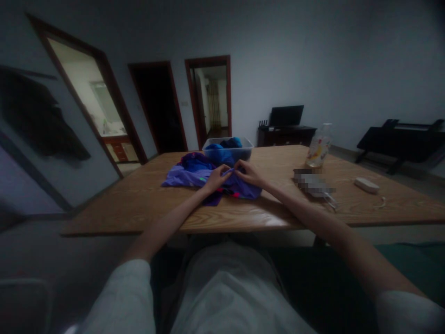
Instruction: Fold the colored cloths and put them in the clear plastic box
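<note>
A purple garment [186, 178] with blue and pink parts lies crumpled on the wooden table [125, 208]. My left hand [219, 177] pinches its cloth near the middle, fingers closed. Close beside it, my right hand [248, 173] also pinches the purple cloth, the fingertips of both hands almost meeting. Part of the garment spreads out to the left, and a dark purple piece hangs toward the table's front. Just behind the hands stands a clear plastic bin [246, 150] with blue and dark cloth [227, 144] in it.
On the right of the table are a clear patterned jug [318, 148], a blurred-out grey item [311, 183] with a cord, and a white case [366, 185] with a strap. A monitor [287, 116] stands on a dark cabinet [287, 137] by the wall.
</note>
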Available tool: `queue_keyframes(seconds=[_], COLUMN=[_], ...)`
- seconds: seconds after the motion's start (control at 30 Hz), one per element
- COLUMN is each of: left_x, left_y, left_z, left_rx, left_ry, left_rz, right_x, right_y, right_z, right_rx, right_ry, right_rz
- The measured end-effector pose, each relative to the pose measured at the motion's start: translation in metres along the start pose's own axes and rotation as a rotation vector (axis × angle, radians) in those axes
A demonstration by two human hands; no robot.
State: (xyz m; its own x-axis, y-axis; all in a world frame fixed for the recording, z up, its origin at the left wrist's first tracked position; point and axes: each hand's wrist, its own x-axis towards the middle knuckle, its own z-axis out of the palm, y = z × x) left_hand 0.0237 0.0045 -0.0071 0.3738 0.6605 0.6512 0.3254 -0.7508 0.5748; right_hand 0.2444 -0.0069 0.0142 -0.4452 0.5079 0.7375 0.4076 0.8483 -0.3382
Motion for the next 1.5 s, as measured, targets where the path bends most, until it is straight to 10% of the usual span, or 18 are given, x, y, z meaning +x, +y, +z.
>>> queue_keyframes(seconds=[0.57,1.07,1.5], left_x=[-0.001,-0.006,-0.006], left_y=[0.006,0.013,0.004], left_z=[0.003,-0.015,-0.003], left_rx=[-0.114,0.573,0.200], left_ry=[-0.047,0.025,-0.197], left_rz=[-0.080,0.026,0.000], right_x=[0.000,-0.003,-0.004], right_y=[0.002,0.014,0.009], right_z=[-0.002,0.004,0.001], right_rx=[-0.233,-0.168,-0.307], right_ry=[0.023,-0.023,-0.069], right_rz=[-0.105,-0.032,-0.165])
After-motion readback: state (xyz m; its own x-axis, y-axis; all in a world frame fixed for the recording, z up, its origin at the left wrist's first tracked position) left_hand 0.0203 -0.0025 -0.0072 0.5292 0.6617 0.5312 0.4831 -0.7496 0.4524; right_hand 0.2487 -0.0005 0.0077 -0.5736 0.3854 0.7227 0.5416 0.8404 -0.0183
